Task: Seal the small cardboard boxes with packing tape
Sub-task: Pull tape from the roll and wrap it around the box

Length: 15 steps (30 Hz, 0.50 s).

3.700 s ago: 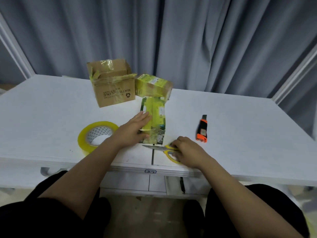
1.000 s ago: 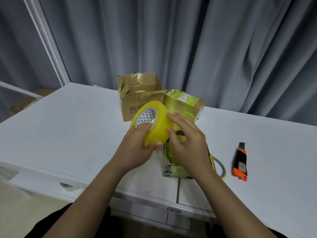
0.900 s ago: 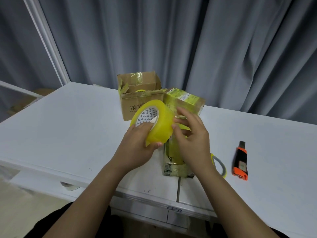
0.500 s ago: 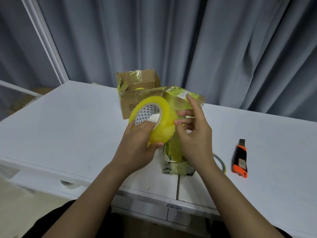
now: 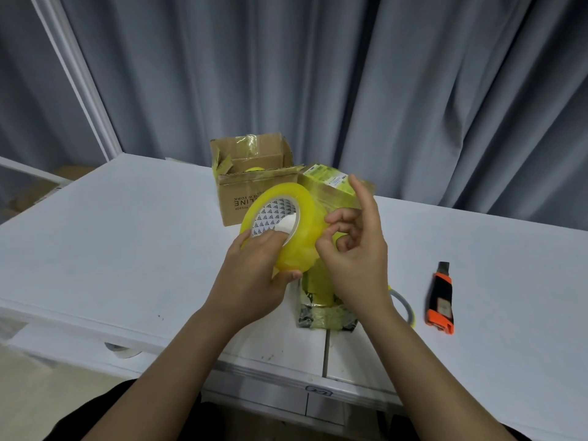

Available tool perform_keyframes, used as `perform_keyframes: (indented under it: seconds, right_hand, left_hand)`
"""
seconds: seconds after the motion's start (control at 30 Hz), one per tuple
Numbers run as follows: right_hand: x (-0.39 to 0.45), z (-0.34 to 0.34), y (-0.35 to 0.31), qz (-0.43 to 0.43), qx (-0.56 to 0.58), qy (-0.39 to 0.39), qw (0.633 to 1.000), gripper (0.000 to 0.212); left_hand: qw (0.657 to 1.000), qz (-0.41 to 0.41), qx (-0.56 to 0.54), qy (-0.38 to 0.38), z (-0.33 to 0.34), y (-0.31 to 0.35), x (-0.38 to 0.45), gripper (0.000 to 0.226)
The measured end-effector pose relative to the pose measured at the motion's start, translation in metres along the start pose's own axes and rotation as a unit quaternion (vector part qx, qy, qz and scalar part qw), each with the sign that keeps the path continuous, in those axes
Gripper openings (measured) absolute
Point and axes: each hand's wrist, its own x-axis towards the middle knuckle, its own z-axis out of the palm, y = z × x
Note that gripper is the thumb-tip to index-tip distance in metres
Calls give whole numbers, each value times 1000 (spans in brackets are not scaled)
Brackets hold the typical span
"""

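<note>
In the head view, the left hand [image 5: 254, 275] is gripping the yellow tape roll [image 5: 286, 227] above the white bench [image 5: 111, 249], its fingers reaching into the core and the thumb pressing the outer face. The right hand [image 5: 356, 256] is picking at the roll's edge with curled fingers, index raised; whether it is pinching a tape end is hard to tell. Both hands are hiding most of the taped small box [image 5: 324, 310]. Behind them are standing an open cardboard box [image 5: 254, 183] and a wrapped box [image 5: 327, 186]. The scissors [image 5: 404, 307] are mostly hidden; an orange knife [image 5: 440, 300] is lying to the right.
</note>
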Motion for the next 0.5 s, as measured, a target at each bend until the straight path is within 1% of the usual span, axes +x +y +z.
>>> perform_keyframes:
  seconds: [0.17,0.27,0.37,0.43,0.5]
  right_hand:
    - [5,-5,0,84,60,-12,995,51]
    - [6,-7,0,106,63,-9,992,46]
    - [2,-6,1,77,20,-13,997,51]
    - [-1,-5,2,39,-14,-27,999,49]
    - [-2,-3,3,20,-15,-46,999,46]
  left_hand:
    - [999,15,39,11,1,0,-1,50]
    - [998,15,56,8,0,-1,-1,48]
    - [998,14,68,2,1,0,-1,48]
    - [998,13,63,4,2,0,-2,50]
    - [999,17,51,6,3,-1,-2,53]
